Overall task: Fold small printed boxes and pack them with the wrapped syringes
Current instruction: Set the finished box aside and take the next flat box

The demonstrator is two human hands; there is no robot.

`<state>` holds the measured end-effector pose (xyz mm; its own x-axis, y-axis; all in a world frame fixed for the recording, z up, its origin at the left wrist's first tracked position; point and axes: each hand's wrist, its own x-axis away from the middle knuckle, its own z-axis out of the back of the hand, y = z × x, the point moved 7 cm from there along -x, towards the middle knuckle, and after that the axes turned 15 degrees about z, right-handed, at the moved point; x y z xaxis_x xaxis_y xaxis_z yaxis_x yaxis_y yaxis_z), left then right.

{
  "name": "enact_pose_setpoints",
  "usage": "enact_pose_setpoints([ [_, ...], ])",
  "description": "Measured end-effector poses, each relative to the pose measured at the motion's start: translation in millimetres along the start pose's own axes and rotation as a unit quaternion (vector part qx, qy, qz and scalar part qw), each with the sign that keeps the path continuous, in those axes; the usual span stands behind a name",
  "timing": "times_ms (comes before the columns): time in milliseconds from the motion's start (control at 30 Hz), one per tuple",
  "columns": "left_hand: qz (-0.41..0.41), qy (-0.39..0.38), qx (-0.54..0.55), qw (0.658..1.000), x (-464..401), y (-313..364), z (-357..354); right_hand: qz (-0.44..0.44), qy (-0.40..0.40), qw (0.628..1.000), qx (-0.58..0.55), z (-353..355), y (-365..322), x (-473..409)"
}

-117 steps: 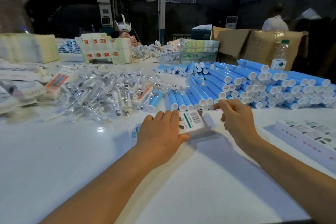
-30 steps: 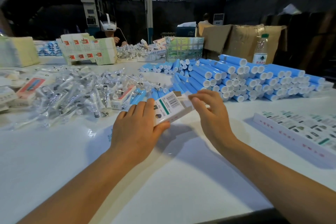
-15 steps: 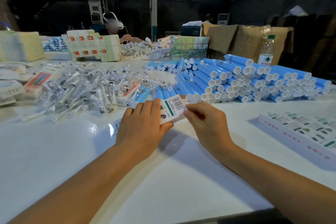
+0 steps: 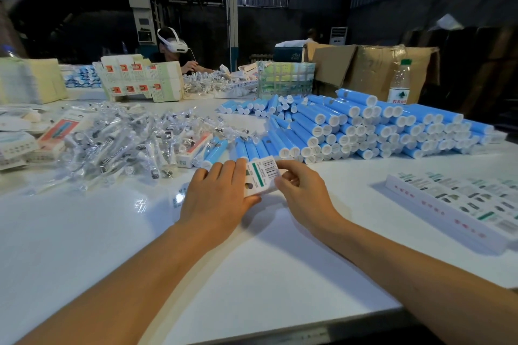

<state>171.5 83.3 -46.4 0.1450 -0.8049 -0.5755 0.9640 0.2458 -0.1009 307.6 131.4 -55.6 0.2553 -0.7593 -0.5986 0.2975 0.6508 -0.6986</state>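
since a second earlier the right hand [image 4: 304,193] had slid from the box's far corner to its near right end, thumb and fingers pinching there. one small printed box [image 4: 262,176] was in play: white, with a green stripe and a barcode on the upturned face, tilted between both hands just above the white table [image 4: 252,274]. the left hand [image 4: 218,196] curled over its left half, hiding that part and the end flaps. beyond the left hand lay wrapped syringes [image 4: 120,143], too tangled to count; beyond the right, stacked blue tubes [image 4: 364,131], likewise uncountable. right of the right hand sat one row of flat boxes [image 4: 459,202], cut off by the frame edge.
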Motion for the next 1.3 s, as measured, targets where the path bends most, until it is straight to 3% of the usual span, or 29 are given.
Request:
enact_pose_setpoints([
  [367,0.009,0.005,-0.018,1.0,-1,4,-3,0.012,-0.022,0.998,0.059,-4,0,-3],
  [500,0.035,0.005,0.009,0.999,-4,0,0,0.03,0.062,0.992,0.103,17,0,-6],
  [533,0.041,0.004,0.019,0.999,-6,-1,0,0.001,0.077,0.995,0.068,20,4,-6],
  [600,0.044,0.003,0.035,0.998,-6,-2,0,-0.106,0.078,0.984,-0.12,12,17,-5],
  [667,0.033,0.005,0.04,0.999,-4,0,1,-0.215,0.053,0.901,-0.373,-9,22,-2],
  [700,0.023,0.006,0.034,0.999,-3,3,1,-0.235,0.044,0.861,-0.449,-16,20,-2],
  [733,0.012,0.006,0.026,1.0,-1,6,1,-0.239,0.036,0.85,-0.467,-18,20,-2],
  [767,0.003,0.003,0.021,1.0,-1,8,0,-0.231,0.032,0.862,-0.451,-19,19,-1],
  [800,-0.004,-0.001,0.017,1.0,0,11,-1,-0.209,0.026,0.896,-0.391,-19,20,0],
  [867,-0.013,-0.006,0.011,1.0,0,15,-4,-0.121,-0.014,0.983,-0.135,-15,15,0],
  [900,-0.016,-0.003,0.008,1.0,0,17,-5,-0.077,-0.034,0.996,-0.013,-16,10,0],
  [967,-0.019,0.011,-0.001,1.0,2,17,-2,-0.02,-0.039,0.997,0.065,-20,3,0],
  [1067,-0.021,0.022,0.014,0.999,4,15,6,-0.022,-0.027,0.998,-0.059,-18,0,2],
  [1167,-0.007,0.033,0.017,0.999,3,10,8,-0.094,-0.007,0.964,-0.249,-13,2,1],
  [1300,0.0,0.02,0.033,0.999,3,8,10,-0.117,0.004,0.933,-0.339,-7,4,-1],
])
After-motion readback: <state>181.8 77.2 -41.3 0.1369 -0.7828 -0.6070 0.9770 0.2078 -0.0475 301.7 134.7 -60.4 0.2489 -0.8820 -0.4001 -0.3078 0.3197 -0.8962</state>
